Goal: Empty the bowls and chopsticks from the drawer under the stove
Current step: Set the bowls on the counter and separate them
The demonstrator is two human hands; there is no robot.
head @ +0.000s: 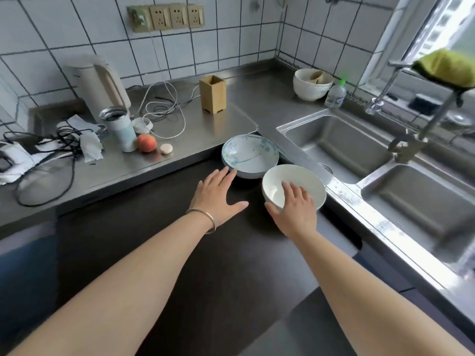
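Two bowls sit on the dark stove top (159,227) near its far right corner. The blue-patterned bowl (250,155) lies further back; the plain white bowl (295,186) stands beside the sink edge. My left hand (218,196), fingers spread, reaches toward the patterned bowl, its fingertips at the rim. My right hand (295,209) grips the white bowl's near rim, fingers inside and thumb outside. No chopsticks or drawer are in view.
A wooden holder (212,93) stands on the steel counter (205,129). Left of it are a kettle (97,83), a tumbler (119,129), a peach (146,143), cables and tissues. A double sink (347,145) lies right, with stacked white bowls (312,83) and a bottle (335,95) behind.
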